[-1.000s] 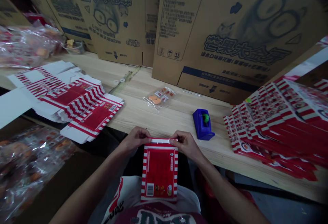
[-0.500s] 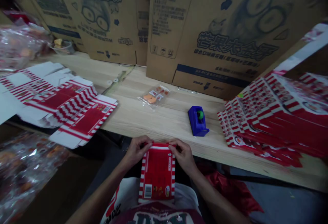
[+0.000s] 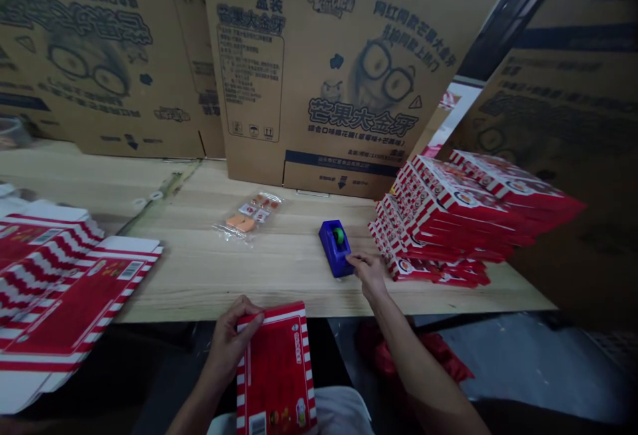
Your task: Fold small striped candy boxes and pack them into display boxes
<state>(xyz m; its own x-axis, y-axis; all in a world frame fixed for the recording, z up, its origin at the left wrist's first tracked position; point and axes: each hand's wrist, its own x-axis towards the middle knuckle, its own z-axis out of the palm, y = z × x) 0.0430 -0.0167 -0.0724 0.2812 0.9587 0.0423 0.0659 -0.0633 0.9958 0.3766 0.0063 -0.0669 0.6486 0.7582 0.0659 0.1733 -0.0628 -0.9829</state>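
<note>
My left hand point(image 3: 230, 341) grips the top left corner of a red and white striped carton point(image 3: 276, 372) that rests upright on my lap below the table edge. My right hand point(image 3: 367, 270) reaches onto the wooden table point(image 3: 209, 269), its fingertips pinched together against the near end of a small blue tape dispenser point(image 3: 335, 247) with a green roll. Whether anything sits between those fingertips is too small to see.
A stack of striped cartons point(image 3: 451, 212) lies right of the dispenser. Flat unfolded cartons point(image 3: 64, 289) overhang the table's left side. A clear packet with orange pieces point(image 3: 248, 214) lies mid-table. Large printed cardboard boxes point(image 3: 329, 70) wall the back and right.
My right hand left the carton's top flap and reached forward to the blue dispenser. My left hand now holds the carton alone. The view swung to the right.
</note>
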